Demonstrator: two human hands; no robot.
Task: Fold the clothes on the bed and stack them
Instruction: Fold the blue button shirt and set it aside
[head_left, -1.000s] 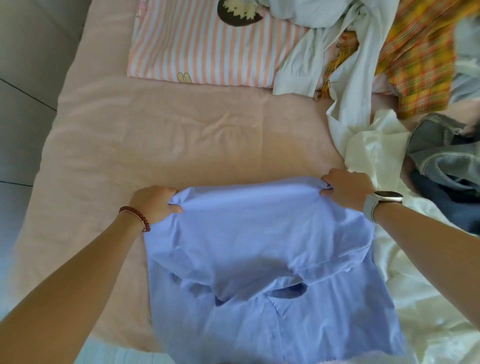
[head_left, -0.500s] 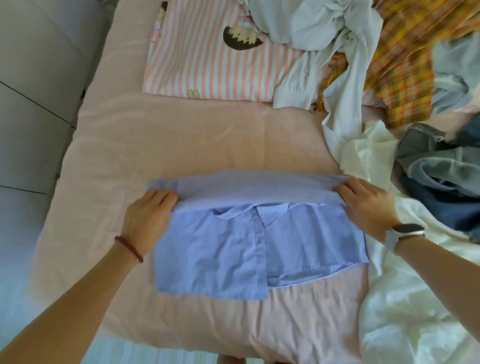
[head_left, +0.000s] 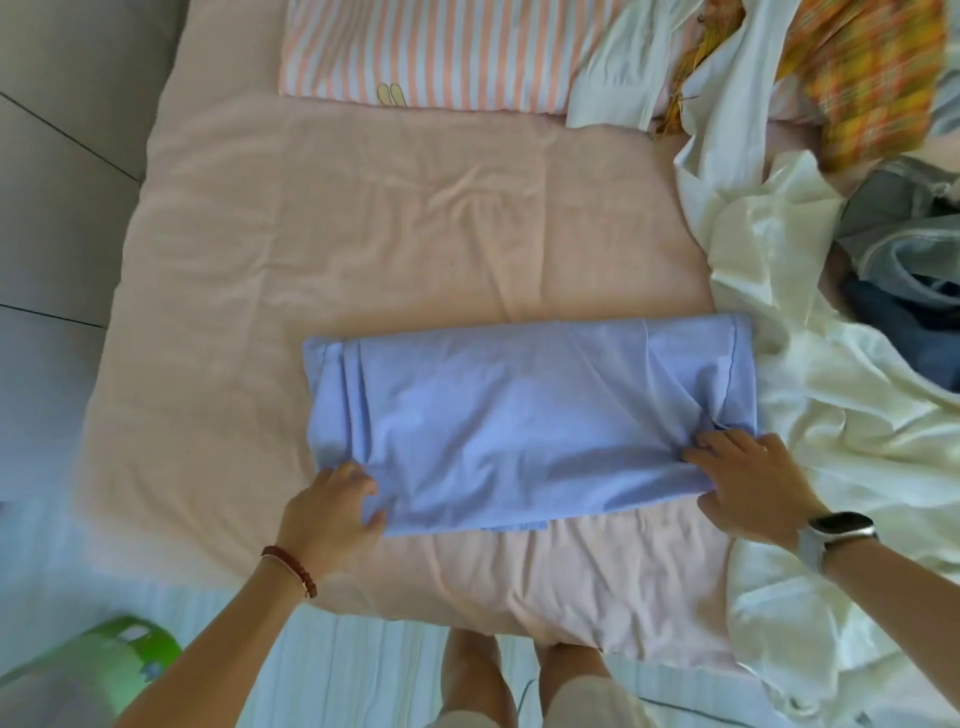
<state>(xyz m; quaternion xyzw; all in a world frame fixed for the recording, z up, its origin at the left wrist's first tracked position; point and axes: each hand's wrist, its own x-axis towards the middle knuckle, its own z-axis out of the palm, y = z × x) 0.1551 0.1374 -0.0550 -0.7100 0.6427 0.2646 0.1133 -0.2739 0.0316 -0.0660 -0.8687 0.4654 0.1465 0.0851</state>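
A light blue shirt (head_left: 530, 421) lies folded into a wide rectangle on the pink bed (head_left: 363, 234), near the front edge. My left hand (head_left: 327, 514), with a red bead bracelet, pinches the shirt's near left corner. At the near right corner my right hand (head_left: 753, 488), which wears a watch, holds the cloth, and the fabric bunches under its fingers. Unfolded clothes lie in a heap on the right: a cream white garment (head_left: 831, 415), a pale shirt (head_left: 623, 67), an orange plaid piece (head_left: 872, 78) and denim (head_left: 914, 291).
A striped pillow (head_left: 415, 57) lies at the head of the bed. The left half of the sheet is bare. A green object (head_left: 104, 670) sits on the floor at the lower left. My legs stand against the bed's front edge.
Both hands have drawn the shirt's far fold toward me and laid it over the collar and front. The shirt is now a closed rectangle, with the hands at its near corners.
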